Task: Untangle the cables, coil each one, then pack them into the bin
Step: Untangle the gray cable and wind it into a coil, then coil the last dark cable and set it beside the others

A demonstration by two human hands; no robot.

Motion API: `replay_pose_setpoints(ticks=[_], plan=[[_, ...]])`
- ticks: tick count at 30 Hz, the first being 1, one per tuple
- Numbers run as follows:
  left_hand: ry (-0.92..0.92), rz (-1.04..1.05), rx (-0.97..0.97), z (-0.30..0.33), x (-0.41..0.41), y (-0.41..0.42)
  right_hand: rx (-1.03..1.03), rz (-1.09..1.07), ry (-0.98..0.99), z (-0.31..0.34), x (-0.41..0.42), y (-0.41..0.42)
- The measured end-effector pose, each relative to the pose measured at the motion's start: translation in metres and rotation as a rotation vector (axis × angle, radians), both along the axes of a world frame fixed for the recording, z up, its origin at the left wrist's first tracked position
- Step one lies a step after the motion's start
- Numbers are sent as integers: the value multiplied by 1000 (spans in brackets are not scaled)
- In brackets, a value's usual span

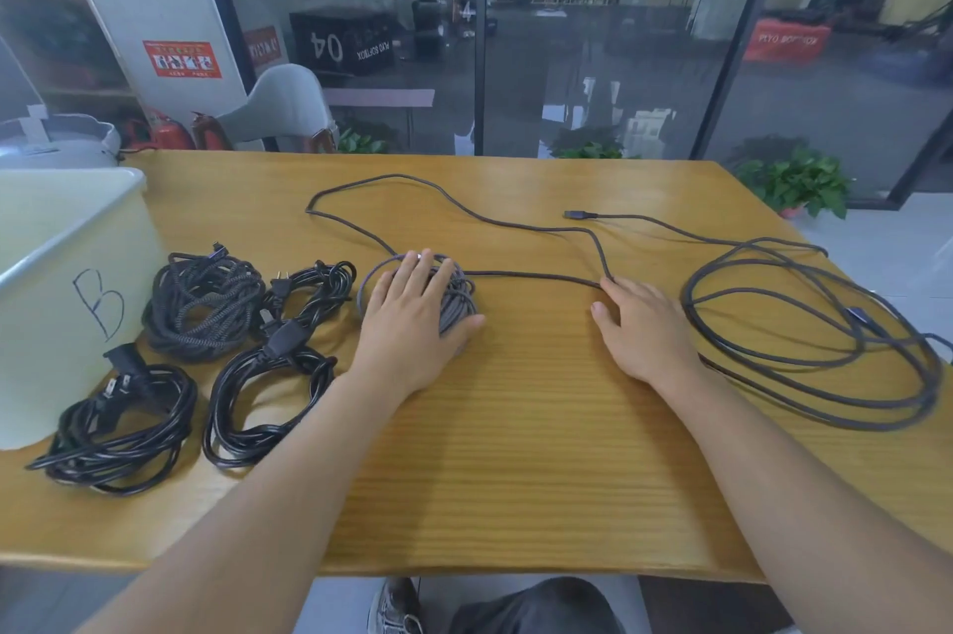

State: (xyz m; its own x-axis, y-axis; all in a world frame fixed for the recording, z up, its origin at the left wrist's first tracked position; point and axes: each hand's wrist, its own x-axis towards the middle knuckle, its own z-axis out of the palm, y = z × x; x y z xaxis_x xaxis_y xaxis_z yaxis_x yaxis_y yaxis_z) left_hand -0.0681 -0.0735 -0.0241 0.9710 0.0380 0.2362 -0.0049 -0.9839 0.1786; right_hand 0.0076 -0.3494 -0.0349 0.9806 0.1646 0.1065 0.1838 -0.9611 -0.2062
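while the left hand point(412, 324) presses flat, fingers straight, on the grey coil point(454, 295) mid-table, the right hand point(644, 329) rests open w/ fingertips at its loose cable point(531, 275). four black coils point(206, 303) lie beside the white bin point(67, 282), left.

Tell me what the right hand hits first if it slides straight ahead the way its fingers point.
The right hand lies flat, fingers pointing forward and a little left. Its fingertips already sit at the grey cable running from the coil under the left hand, so that strand likely comes first; whether they touch is unclear.
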Motion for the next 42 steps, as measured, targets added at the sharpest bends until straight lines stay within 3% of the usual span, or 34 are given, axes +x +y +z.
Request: replay_pose_setpoints(ticks=[8, 19, 24, 30, 32, 36, 38, 42], plan=[[76, 43, -20, 9, 51, 19, 17, -10, 3, -2, 6, -1], [35, 112, -24, 2, 94, 41, 50, -16, 22, -1, 8, -1], [-38, -11, -23, 3, 73, -9, 32, -63, 26, -1, 3, 1], [85, -220, -111, -11, 42, -98, -23, -183, 91, 4, -15, -4], [94, -273, -123, -16, 35, -118, 86, -144, 136, 6, -23, -8], [67, -341, -134, -19, 26, -145, 563, 46, 228, 28, -50, -23], [80, -357, -133, -18, 22, -153, 575, 87, 150, 38, -60, -39], [161, -369, -134, -13, 16, -168, 326, -41, -233, 40, -58, -95]])
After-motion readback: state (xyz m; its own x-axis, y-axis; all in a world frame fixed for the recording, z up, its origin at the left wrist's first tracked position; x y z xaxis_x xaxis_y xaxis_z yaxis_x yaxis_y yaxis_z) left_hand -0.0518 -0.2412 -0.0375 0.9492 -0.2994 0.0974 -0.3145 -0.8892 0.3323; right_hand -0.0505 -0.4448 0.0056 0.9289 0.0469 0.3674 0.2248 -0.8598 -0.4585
